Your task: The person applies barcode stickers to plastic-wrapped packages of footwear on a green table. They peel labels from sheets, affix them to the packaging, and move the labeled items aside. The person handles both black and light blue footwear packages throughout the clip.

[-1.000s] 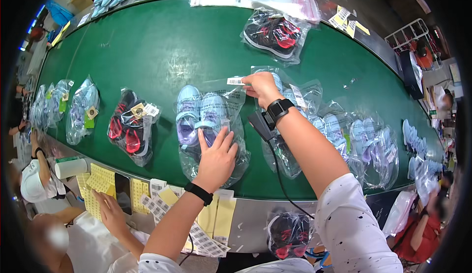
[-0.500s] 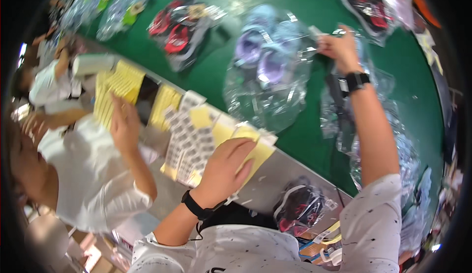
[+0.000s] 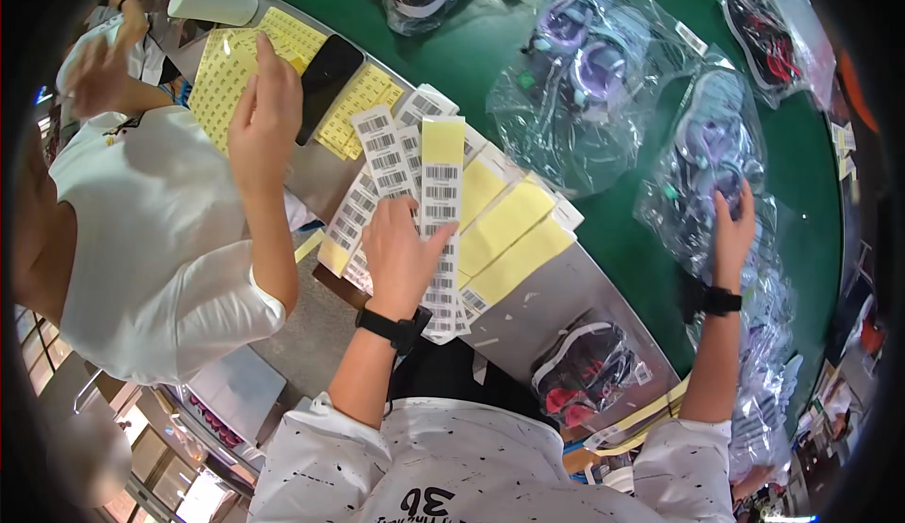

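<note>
Head view only: left hand lies flat, fingers spread a little, on the barcode label strips fanned over the steel ledge beside the green belt. Thumb and forefinger seem to pinch one white strip, though I cannot tell whether it is lifted. The strips run long-axis away from the wrist, toward the belt, so they lie straight ahead of the fingertips; yellow backing sheets splay out to the right of them.

Right hand rests with extended fingers on a clear bag of lilac shoes, well apart from the labels; more bagged pairs crowd around it, one further up the belt. The left hand is plainly the nearer to the strips.

At the left, a co-worker's hand presses on small yellow label sheets next to a black phone, leaving little room on that side. Another bagged dark pair sits below the ledge edge.
</note>
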A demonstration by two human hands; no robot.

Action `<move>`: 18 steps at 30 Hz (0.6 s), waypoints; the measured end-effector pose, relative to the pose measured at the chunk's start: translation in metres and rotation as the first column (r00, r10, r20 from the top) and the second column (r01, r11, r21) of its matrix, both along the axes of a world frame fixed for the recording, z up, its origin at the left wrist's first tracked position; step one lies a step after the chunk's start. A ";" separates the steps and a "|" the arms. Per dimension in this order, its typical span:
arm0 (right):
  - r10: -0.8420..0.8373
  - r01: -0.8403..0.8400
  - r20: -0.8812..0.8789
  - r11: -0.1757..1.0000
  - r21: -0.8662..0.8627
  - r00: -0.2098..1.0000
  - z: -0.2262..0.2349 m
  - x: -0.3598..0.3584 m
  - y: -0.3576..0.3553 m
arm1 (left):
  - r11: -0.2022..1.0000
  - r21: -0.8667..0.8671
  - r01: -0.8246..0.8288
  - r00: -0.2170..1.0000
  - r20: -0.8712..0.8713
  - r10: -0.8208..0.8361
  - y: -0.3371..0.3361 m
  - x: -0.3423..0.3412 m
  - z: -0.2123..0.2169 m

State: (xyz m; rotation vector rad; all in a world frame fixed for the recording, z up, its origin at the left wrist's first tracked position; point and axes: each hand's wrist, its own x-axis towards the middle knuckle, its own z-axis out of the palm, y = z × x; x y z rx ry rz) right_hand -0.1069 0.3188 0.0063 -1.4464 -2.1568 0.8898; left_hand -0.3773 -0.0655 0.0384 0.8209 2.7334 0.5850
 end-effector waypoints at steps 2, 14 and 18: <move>-0.027 0.027 -0.017 0.999 -0.030 0.999 0.010 -0.024 -0.026 | 1.000 -0.023 0.003 1.000 -0.005 -0.003 0.002 -0.002 -0.002; 0.074 -0.559 -0.587 0.420 -0.715 0.806 0.128 -0.079 -0.173 | 0.881 0.455 0.131 0.590 0.678 -0.438 0.053 0.053 0.126; -0.100 -0.451 -0.552 0.468 -0.760 0.828 0.134 -0.061 -0.176 | 0.822 0.530 -0.210 0.609 0.729 -0.314 0.074 0.075 0.124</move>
